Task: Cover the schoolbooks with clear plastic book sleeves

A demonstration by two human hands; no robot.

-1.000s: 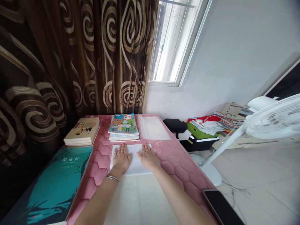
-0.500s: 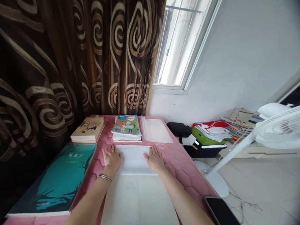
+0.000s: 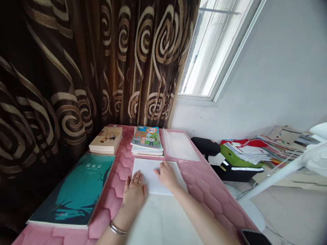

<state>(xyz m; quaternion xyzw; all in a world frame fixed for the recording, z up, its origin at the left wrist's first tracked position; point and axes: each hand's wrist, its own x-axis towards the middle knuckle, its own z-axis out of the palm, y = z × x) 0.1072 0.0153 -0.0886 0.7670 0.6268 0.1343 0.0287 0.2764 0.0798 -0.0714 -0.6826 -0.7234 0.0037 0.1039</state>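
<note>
Left hand: unclenched, palm down (image 3: 134,192), fingers slightly spread along the left margin of the paper; a silver bangle (image 3: 117,229) circles its wrist.
Right hand: palm down (image 3: 167,175), fingers a little bent, thumb held out toward the left hand; it lies loosely on the paper near the far edge.
White paper panel: under and between both hands (image 3: 153,183), flat, its longer side in this view running crosswise from left hand to right, its far edge facing the book stack.
Off-white sheet: between the forearms (image 3: 160,217), running from the panel's near edge toward the wearer; whether the two are joined, I cannot tell.
Teal 昆虫记 book: left of the left hand (image 3: 78,190).
Tan books: stacked beyond that hand, farther left (image 3: 106,140).
数学 textbook: atop a stack straight beyond the hands (image 3: 146,137).
Clear plastic sleeve: beyond the right hand, slightly right (image 3: 181,146).
Smartphone: right of the right forearm, partly cut off (image 3: 254,237).
Pink quilted cover: beneath everything named here (image 3: 117,183).
</note>
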